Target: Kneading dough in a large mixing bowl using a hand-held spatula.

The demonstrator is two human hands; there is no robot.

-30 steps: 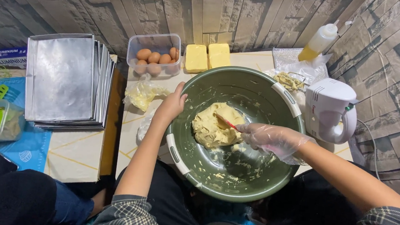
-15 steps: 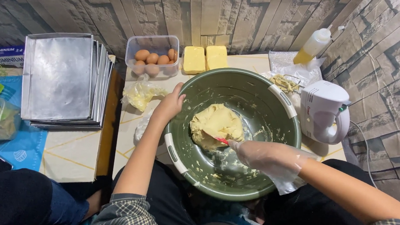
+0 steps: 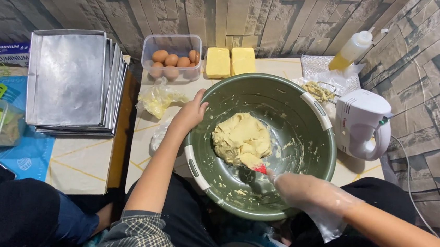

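Head view: the left hand clamps the green bowl's nine-o'clock rim, while the gloved right hand at five o'clock grips a mostly hidden red spatula against the dough.

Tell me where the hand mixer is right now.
The white hand mixer lies on the table right of the green bowl, below the squeeze bottle.

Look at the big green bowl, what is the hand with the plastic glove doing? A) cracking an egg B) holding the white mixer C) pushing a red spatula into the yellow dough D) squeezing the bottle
C: the gloved right hand holds a red spatula whose tip presses the yellow dough inside the green bowl, while the left hand grips the bowl's rim.
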